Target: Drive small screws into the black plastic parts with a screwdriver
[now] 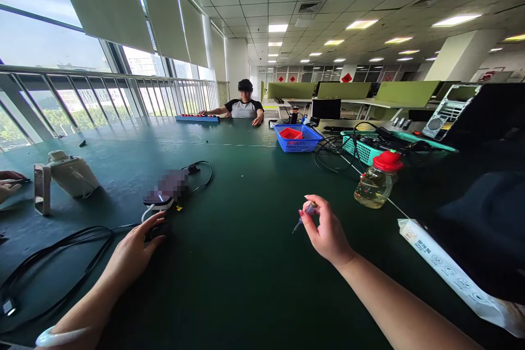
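Observation:
My right hand (326, 227) is raised over the dark green table (241, 262). Its thumb and fingers pinch a small screwdriver (309, 210), whose thin tip points down and to the left. On the left side my left hand (135, 246) curls over a dark object that looks like a wired computer mouse (155, 231); its underside is hidden, and a black cable (74, 238) runs from it toward the left edge. Just beyond my left fingertips lies a phone-like device (166, 190), partly blurred out, with a white cable at its near end.
A beige flask (74, 175) stands at left near another person's hand (8, 183). Farther back are a blue basket (297, 145) and a green basket (361, 147) of cables. A red-capped bottle (373, 188) and white long package (455, 273) sit right. A person (245, 106) sits opposite.

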The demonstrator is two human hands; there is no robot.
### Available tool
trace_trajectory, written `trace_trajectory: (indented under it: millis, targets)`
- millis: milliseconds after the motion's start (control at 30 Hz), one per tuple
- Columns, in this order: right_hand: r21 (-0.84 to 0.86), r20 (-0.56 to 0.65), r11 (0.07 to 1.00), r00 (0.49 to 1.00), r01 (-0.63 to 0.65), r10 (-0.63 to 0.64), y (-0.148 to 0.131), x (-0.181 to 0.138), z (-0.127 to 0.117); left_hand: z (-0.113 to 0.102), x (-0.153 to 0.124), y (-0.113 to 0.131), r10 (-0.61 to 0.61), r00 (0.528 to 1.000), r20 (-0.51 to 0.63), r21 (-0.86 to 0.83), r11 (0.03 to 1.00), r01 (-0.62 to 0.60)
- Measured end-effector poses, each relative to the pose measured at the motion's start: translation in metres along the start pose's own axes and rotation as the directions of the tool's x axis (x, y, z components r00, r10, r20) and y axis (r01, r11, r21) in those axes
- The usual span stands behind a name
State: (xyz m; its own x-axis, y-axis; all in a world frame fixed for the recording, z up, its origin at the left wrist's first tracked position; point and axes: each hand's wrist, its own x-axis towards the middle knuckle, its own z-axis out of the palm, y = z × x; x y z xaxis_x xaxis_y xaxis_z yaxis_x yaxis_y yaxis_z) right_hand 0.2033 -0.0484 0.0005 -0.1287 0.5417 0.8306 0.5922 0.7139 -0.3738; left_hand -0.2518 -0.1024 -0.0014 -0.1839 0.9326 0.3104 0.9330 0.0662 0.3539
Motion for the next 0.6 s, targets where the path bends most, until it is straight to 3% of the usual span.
trace_trajectory:
  millis: [267,600]
  targets:
    - [-0.003,-0.003,1.000,1.000,0.012,-0.012,-0.0017,0.0010,-0.0003,-0.0008,-0.0021,-0.0005,0.031,0.999,-0.010,-0.084,0.996,-0.031]
    - [-0.005,-0.011,1.000,1.000,0.021,-0.021,-0.0011,0.0006,0.0009,0.0021,-0.0005,-0.0086,0.033,0.999,0.000,-0.058,0.998,-0.033]
